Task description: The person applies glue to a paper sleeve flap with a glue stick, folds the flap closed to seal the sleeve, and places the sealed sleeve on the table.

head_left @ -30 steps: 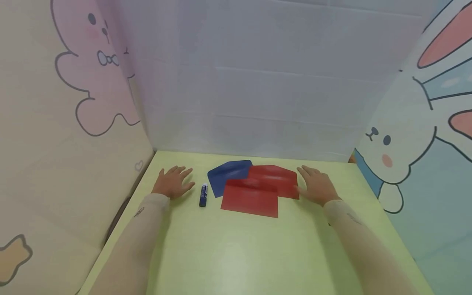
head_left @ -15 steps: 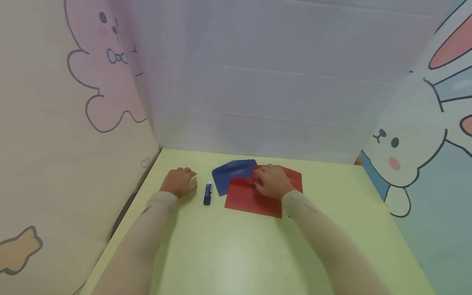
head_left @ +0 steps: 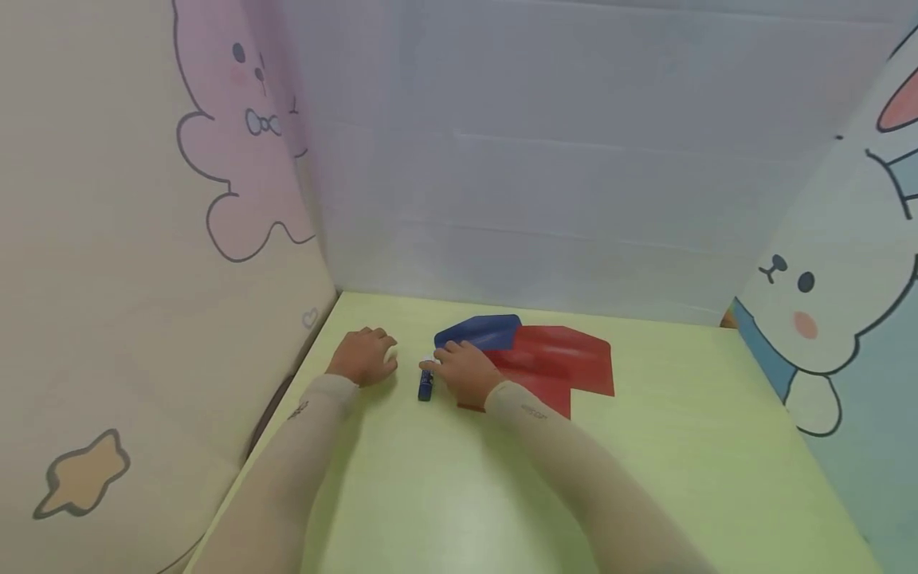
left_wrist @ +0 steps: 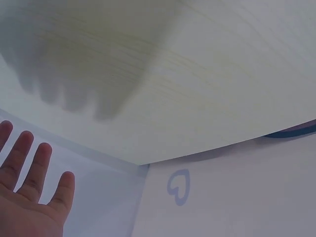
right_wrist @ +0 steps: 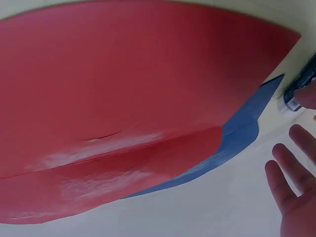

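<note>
The right hand (head_left: pixel 468 373) is over the left part of the papers, its thumb by the white cap of a dark blue glue stick (head_left: pixel 425 386). In the right wrist view its fingers are spread, with the thumb at the glue stick (right_wrist: pixel 301 85); contact is unclear. A front red envelope (right_wrist: pixel 123 74) overlaps a blue envelope (head_left: pixel 482 331), and another red envelope (head_left: pixel 566 359) lies to the right. To the left of the glue stick, the left hand (head_left: pixel 364 356) is low over the table, holding nothing, fingers apart in the left wrist view (left_wrist: pixel 32 197).
A pale yellow table (head_left: pixel 445 494) carries everything. Behind it stands a white sheet (head_left: pixel 574 183). Cartoon-printed sheets stand along the left side (head_left: pixel 129 319) and the right side (head_left: pixel 810 343).
The right hand has moved left from the right red envelope's edge, across the envelopes, to the glue stick. The left hand has stayed beside it, its fingers bending slightly. The head view has shifted a little.
</note>
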Demonstrator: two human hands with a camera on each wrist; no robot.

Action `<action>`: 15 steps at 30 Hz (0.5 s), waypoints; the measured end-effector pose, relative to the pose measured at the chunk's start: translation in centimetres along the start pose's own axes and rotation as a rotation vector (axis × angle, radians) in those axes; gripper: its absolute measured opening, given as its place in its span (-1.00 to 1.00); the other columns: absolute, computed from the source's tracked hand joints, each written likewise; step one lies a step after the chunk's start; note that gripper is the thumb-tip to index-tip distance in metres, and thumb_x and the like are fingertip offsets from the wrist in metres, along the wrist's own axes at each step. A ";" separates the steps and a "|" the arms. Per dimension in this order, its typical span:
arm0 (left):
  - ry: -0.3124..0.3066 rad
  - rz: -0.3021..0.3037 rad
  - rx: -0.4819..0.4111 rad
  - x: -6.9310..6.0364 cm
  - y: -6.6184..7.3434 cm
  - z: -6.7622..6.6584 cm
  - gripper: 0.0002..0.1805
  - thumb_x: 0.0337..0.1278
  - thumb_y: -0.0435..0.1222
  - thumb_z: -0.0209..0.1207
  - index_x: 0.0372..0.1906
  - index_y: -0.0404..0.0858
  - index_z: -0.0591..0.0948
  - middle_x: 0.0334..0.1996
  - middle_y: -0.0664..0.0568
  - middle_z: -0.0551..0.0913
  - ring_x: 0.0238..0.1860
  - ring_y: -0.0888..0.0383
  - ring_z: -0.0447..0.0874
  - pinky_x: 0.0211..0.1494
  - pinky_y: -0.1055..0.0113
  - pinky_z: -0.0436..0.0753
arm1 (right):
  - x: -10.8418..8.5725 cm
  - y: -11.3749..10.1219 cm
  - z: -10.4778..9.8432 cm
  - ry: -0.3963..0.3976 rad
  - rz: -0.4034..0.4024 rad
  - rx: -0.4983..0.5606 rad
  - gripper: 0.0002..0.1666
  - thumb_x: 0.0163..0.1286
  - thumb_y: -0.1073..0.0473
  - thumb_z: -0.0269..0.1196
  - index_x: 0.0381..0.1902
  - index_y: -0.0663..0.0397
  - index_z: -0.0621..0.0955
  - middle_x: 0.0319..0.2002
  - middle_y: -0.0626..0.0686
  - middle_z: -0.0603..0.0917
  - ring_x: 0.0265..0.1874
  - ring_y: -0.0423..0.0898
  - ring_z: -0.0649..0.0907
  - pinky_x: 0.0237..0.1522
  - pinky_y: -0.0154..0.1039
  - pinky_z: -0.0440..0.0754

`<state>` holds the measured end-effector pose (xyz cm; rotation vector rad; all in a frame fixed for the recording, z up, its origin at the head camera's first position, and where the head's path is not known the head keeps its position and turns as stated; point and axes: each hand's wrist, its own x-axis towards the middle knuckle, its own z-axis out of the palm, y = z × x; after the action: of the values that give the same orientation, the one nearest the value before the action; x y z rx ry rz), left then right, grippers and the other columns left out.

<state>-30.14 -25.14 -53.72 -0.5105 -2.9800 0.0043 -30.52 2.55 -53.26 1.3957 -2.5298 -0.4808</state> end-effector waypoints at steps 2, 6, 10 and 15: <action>-0.002 -0.003 0.009 -0.3 -0.2 0.0 -0.55 0.67 -0.06 0.28 0.34 -0.23 0.85 0.29 -0.19 0.89 0.27 -0.29 0.89 0.30 -0.28 0.86 | 0.9 -0.6 0.2 -0.004 -0.013 -0.027 -0.18 0.59 -0.05 0.61 0.71 -0.43 0.57 0.38 -0.05 0.79 0.31 -0.03 0.75 0.33 -0.14 0.81; -0.005 -0.004 0.010 -0.7 -0.3 -0.2 -0.55 0.66 -0.06 0.26 0.34 -0.23 0.85 0.27 -0.17 0.89 0.27 -0.27 0.89 0.28 -0.27 0.86 | 2.2 -1.4 1.0 0.014 -0.014 -0.062 -0.51 0.73 0.04 0.47 0.51 -0.41 0.72 0.31 -0.09 0.79 0.24 -0.05 0.75 0.21 -0.17 0.81; -0.002 -0.010 0.006 -0.9 -0.3 -0.6 -0.54 0.66 -0.06 0.27 0.35 -0.23 0.85 0.28 -0.17 0.89 0.28 -0.27 0.88 0.29 -0.28 0.86 | 2.6 -1.8 1.4 0.039 0.003 -0.082 -0.75 0.77 0.10 0.41 0.27 -0.30 0.82 0.15 -0.10 0.80 0.15 -0.07 0.76 0.13 -0.20 0.80; -0.002 -0.013 0.024 -1.2 -0.8 -0.7 -0.55 0.66 -0.05 0.28 0.32 -0.25 0.85 0.25 -0.17 0.89 0.25 -0.26 0.89 0.27 -0.27 0.87 | 2.5 -1.6 0.8 -0.014 0.018 -0.099 -0.56 0.59 0.01 0.61 0.32 -0.16 0.74 0.16 -0.08 0.81 0.17 -0.06 0.71 0.23 -0.18 0.77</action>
<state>-29.18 -26.30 -53.14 -0.4892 -2.9809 0.0389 -30.88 -0.17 -54.56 1.3379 -2.4907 -0.6058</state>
